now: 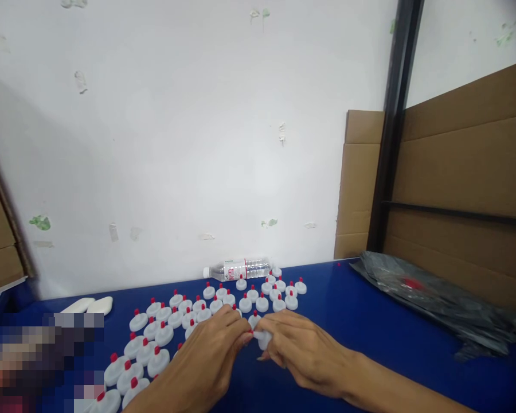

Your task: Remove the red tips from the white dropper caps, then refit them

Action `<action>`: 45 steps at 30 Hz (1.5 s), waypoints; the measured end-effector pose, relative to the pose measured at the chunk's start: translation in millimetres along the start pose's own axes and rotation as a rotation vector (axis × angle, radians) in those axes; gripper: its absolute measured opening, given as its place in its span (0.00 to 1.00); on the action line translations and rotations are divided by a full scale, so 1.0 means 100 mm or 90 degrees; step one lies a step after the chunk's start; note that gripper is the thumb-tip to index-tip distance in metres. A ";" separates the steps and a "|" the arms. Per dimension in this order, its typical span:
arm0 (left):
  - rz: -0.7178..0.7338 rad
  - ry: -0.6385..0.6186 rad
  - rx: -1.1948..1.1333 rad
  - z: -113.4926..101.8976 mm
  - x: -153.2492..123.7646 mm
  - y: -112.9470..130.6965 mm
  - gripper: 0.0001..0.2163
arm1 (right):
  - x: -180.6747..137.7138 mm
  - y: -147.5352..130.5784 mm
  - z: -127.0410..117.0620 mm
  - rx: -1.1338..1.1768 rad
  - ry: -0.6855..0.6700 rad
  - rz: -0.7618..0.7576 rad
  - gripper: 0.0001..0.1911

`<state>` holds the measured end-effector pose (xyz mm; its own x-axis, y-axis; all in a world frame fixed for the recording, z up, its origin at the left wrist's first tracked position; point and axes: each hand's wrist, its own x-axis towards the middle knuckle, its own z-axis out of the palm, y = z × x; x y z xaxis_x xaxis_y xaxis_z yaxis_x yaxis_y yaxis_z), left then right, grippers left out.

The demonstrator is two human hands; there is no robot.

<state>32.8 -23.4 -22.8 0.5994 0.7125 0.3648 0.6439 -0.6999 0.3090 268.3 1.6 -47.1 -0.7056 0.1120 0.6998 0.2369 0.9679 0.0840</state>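
Note:
Between my two hands is a white plastic cap (264, 341) with its spout turned to the left. My right hand (305, 351) grips the white body, fingers curled round it. My left hand (217, 347) pinches the small red tip (251, 332) at the spout end; the fingers partly hide it. Several like white caps with red tips stand upright on the blue table, among them one cap (158, 361) left of my left hand and another cap (262, 302) just beyond my hands. My left forearm hides some of them.
A clear plastic bottle (245, 268) lies on its side against the wall. Two white oblong pieces (100, 306) lie at the left. A dark plastic bag (430, 304) with something red in it rests at the right, before cardboard sheets (468, 172) and a black post (389, 132).

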 end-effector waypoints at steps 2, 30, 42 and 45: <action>-0.013 0.003 -0.012 -0.02 0.00 0.04 0.15 | 0.02 -0.02 -0.01 0.006 -0.001 0.006 0.11; -0.114 -0.070 -0.083 -0.05 0.03 0.03 0.24 | 0.00 -0.10 -0.01 0.268 -0.026 0.207 0.10; -0.313 -0.267 -0.042 -0.80 -0.09 -0.39 0.08 | -0.12 0.26 -0.05 0.054 0.158 0.351 0.13; -0.334 -0.293 -0.008 -0.76 -0.14 -0.41 0.09 | -0.17 0.40 -0.08 0.032 0.165 0.377 0.13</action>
<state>-38.1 -8.8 26.5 0.3539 0.9029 -0.2441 0.8993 -0.2568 0.3540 294.7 36.8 -50.0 -0.2788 0.5785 0.7665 0.5002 0.7689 -0.3984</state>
